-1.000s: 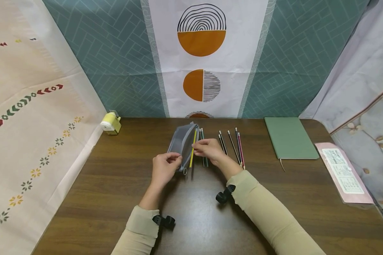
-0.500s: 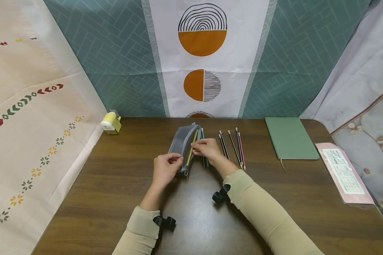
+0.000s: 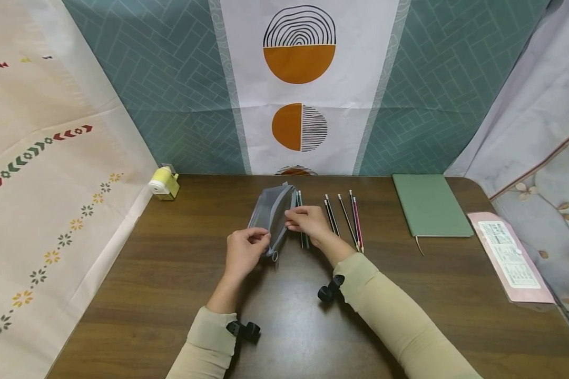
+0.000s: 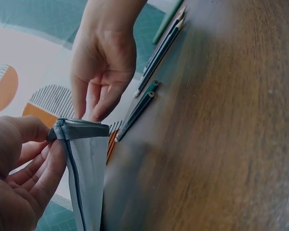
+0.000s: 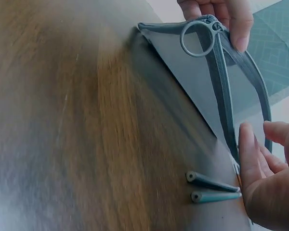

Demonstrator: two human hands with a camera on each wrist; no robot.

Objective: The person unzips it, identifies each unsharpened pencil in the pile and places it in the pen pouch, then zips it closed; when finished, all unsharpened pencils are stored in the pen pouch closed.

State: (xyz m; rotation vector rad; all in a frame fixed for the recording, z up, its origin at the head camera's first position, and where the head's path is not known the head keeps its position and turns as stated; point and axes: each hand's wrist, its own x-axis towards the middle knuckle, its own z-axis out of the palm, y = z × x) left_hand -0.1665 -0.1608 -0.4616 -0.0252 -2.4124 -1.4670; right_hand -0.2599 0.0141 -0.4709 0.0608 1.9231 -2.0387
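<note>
A grey mesh zip pouch [image 3: 264,208] stands on the table with its zipped mouth spread apart. My left hand [image 3: 247,248] pinches the near end of its rim, beside the ring-shaped zip pull [image 5: 198,38]. At the pouch's mouth is my right hand [image 3: 309,222], its thumb and index finger apart in the right wrist view [image 5: 267,178], with nothing visible between them. The yellow pencil is out of sight in every view. Two dark green pencils [image 5: 214,196] lie on the table just right of the pouch, partly under the right hand.
Several dark and red pencils [image 3: 356,223] lie farther right. A yellow pencil sharpener [image 3: 165,183] stands at the back left. On the right are a green notebook [image 3: 431,205] and a pink labelled packet [image 3: 509,258]. A patterned cloth hangs behind the table.
The yellow pencil, held in the right hand a second ago, went down into the pouch's mouth and is no longer visible. The left hand has stayed on the rim.
</note>
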